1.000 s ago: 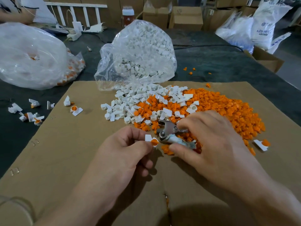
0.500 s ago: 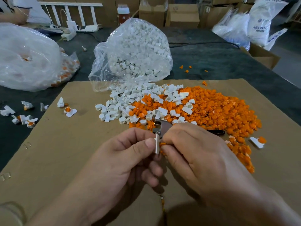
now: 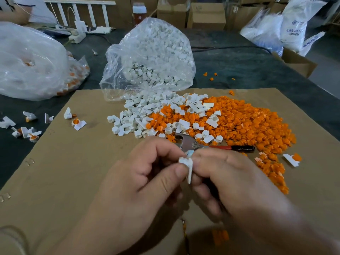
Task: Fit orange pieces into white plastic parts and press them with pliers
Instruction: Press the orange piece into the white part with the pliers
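1. Brown cardboard [image 3: 73, 172] lies flat over the near part of the dark worktop [image 3: 239, 67] and carries most of the things.
2. The white plastic part [image 3: 186, 167] is held up between both hands, above the cardboard, about midway along the worktop's near edge. It is seen edge-on, and whether an orange piece sits in it cannot be told.
3. The left hand [image 3: 147, 181] pinches the part from the left with its thumb and forefinger. Its other fingers [image 3: 165, 150] are curled in.
4. The right hand [image 3: 230, 181] has curled fingers [image 3: 211, 159], and their tips are pressed against the part's right side.
5. The pliers [image 3: 193, 142] lie flat on the cardboard just beyond the hands. The metal head is towards the left and the red and black handle points towards the right edge.
6. The orange pieces [image 3: 248, 122] form a wide heap right of centre. The loose white parts [image 3: 139, 116] are heaped to its left, and the two mix where they meet.
7. A clear bag [image 3: 152, 57] of white parts stands behind the heaps, with its mouth open onto the cardboard's far edge.
8. A second bag [image 3: 27, 61], holding white and orange, rests by the worktop's left edge.
9. A few fitted parts [image 3: 78, 123], white with orange inside, are scattered towards the left edge.
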`<act>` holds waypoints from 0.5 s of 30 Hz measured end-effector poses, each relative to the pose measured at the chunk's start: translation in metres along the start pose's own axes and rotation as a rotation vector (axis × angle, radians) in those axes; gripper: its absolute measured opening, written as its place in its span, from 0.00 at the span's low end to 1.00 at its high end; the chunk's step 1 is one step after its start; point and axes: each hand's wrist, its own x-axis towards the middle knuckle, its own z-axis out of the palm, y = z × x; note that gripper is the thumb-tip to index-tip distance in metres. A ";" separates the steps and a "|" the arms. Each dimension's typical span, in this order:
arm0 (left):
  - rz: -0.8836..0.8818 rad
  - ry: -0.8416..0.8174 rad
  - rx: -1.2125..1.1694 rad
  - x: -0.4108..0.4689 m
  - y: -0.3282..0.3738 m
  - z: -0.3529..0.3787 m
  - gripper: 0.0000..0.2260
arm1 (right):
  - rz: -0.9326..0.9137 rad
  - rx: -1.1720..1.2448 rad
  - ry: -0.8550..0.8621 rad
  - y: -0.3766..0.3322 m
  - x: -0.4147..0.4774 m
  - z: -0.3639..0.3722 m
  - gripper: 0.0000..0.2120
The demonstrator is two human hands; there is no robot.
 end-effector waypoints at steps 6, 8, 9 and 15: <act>-0.403 -0.033 -0.524 0.009 0.002 -0.006 0.10 | -0.535 -0.779 0.215 0.003 0.002 -0.008 0.10; -0.470 -0.084 -0.578 0.009 0.004 -0.008 0.09 | -0.556 -0.801 0.216 0.003 0.003 -0.007 0.10; -0.496 -0.100 -0.600 0.009 0.005 -0.008 0.08 | -0.555 -0.803 0.211 0.003 0.003 -0.007 0.10; -0.378 -0.080 -0.563 0.008 0.003 -0.004 0.09 | -0.408 -0.675 0.216 0.003 0.002 -0.001 0.14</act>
